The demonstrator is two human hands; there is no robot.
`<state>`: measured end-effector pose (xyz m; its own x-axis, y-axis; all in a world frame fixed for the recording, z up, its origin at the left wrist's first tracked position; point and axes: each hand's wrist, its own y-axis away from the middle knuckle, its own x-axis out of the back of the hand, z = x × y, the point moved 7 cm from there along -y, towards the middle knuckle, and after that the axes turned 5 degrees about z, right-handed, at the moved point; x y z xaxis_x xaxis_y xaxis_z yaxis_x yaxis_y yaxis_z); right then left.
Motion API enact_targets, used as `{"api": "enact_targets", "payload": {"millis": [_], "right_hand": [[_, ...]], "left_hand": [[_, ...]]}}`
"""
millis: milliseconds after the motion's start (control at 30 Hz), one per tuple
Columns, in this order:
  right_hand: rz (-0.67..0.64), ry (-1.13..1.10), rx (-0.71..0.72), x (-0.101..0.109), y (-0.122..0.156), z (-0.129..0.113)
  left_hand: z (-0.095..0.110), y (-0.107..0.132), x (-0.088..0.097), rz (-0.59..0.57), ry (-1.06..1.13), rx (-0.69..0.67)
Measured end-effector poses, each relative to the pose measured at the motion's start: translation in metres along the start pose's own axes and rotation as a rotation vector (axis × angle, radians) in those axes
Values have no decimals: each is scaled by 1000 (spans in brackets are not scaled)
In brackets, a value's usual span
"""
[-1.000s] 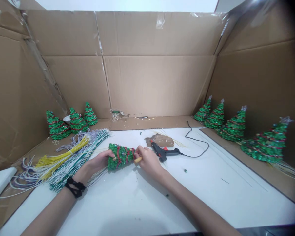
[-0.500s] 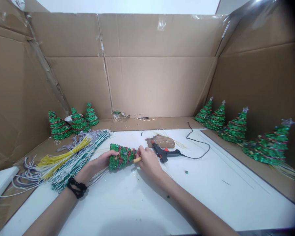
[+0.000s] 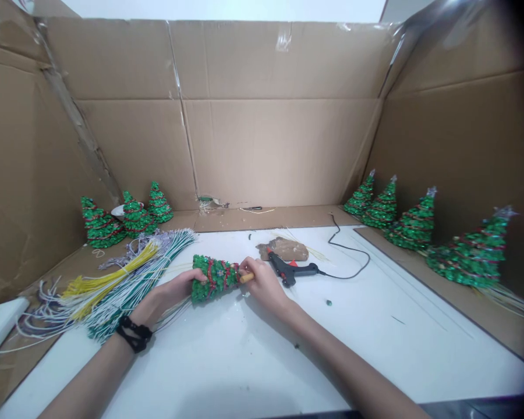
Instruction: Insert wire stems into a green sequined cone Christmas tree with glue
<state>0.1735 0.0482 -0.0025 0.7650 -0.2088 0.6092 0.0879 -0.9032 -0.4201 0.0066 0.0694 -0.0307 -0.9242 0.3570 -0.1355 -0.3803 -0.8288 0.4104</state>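
A small green sequinned Christmas tree (image 3: 213, 279) with red garland lies on its side on the white table (image 3: 253, 349). My left hand (image 3: 172, 293) grips its wide base, fingers curled round it. My right hand (image 3: 262, 282) is closed at the narrow top end, pinching a short tan stick (image 3: 246, 278) against the tree's tip. A black glue gun (image 3: 294, 270) with a red trigger lies just right of my right hand, its cord running back.
Bundles of green, yellow and white wires (image 3: 113, 282) lie at the left. Three finished trees (image 3: 126, 218) stand at the back left, several more (image 3: 414, 227) line the right side. A brown scrap (image 3: 283, 249) lies behind the gun. Cardboard walls (image 3: 279, 145) surround the table.
Both hands keep their hold; the tree and the stick have shifted only slightly between my hands.
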Motion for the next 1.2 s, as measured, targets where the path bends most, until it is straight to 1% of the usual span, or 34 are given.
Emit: {"api": "enact_targets", "payload": {"millis": [100, 167, 300, 400, 467, 600, 700, 833, 900, 1000, 1200], "right_hand": [[4, -125, -38, -1, -2, 6], [10, -126, -42, 0, -2, 8], [31, 52, 11, 1, 0, 5], [59, 194, 52, -1, 4, 0], [85, 235, 77, -3, 7, -4], [131, 248, 85, -7, 12, -4], [141, 221, 87, -9, 14, -1], [142, 121, 65, -12, 16, 6], [136, 74, 78, -13, 16, 7], [115, 25, 118, -14, 15, 4], [45, -33, 104, -8, 10, 1]], "left_hand": [[1, 0, 1, 21, 1, 3], [1, 1, -1, 4, 11, 14], [1, -1, -4, -42, 35, 2], [-1, -3, -2, -38, 38, -13], [-2, -3, -1, -32, 46, -12], [-1, -2, -1, -37, 64, -13], [0, -2, -2, -49, 86, -16], [-1, -3, -1, -72, 107, -23], [-2, -4, 0, -71, 109, -22], [-2, -5, 1, -66, 108, -18], [-1, -3, -2, -70, 109, -12]]}}
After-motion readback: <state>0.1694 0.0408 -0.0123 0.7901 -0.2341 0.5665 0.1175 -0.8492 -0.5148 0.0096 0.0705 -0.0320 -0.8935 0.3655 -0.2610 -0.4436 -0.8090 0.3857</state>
